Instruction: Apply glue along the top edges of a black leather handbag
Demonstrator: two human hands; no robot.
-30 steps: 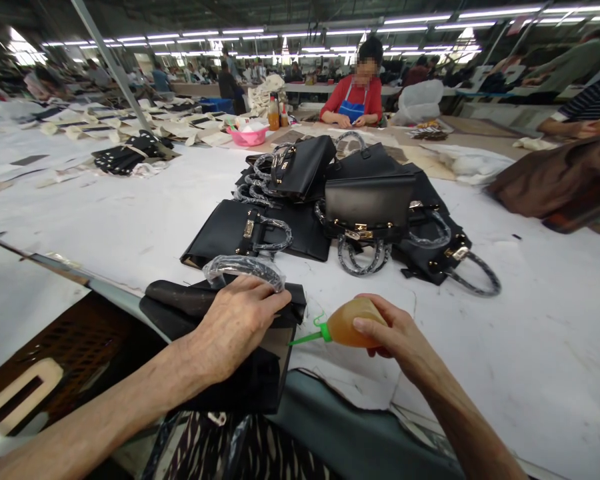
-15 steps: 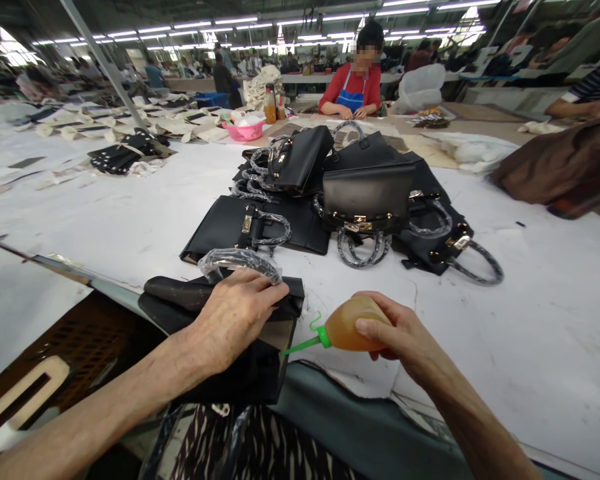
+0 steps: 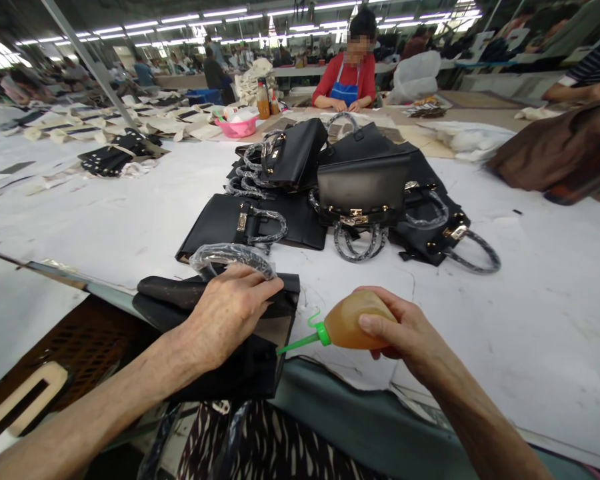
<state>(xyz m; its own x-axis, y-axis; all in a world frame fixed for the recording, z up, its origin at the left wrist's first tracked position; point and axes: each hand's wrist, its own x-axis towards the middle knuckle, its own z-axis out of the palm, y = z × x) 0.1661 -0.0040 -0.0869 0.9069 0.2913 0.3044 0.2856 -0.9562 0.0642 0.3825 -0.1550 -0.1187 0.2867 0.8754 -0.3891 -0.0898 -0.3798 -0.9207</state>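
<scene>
A black handbag [image 3: 250,370] lies at the table's near edge, its plastic-wrapped handle [image 3: 230,257] standing up at the far side. My left hand [image 3: 235,307] is closed on the bag's upper part beside that handle; its fingertips are partly hidden. In my right hand [image 3: 393,323] is a squeeze bottle [image 3: 353,320] of amber liquid, tipped sideways, the fingers wrapped round it. The bottle's green nozzle [image 3: 300,343] points left, and its tip is at the bag's right edge, where a beige lining strip shows. Whether liquid comes out I cannot tell.
Several black handbags [image 3: 363,187] are heaped on the white table [image 3: 480,333] beyond my hands. A pink basin [image 3: 236,127] and bottles [image 3: 263,100] stand farther back. Across the table sits a person in red [image 3: 347,83]. Below the edge at left is a brown plastic crate [image 3: 87,347].
The view has shifted slightly, so everything sits a little farther left and up. The nozzle tip stays at the bag's edge, and both hands keep their hold.
</scene>
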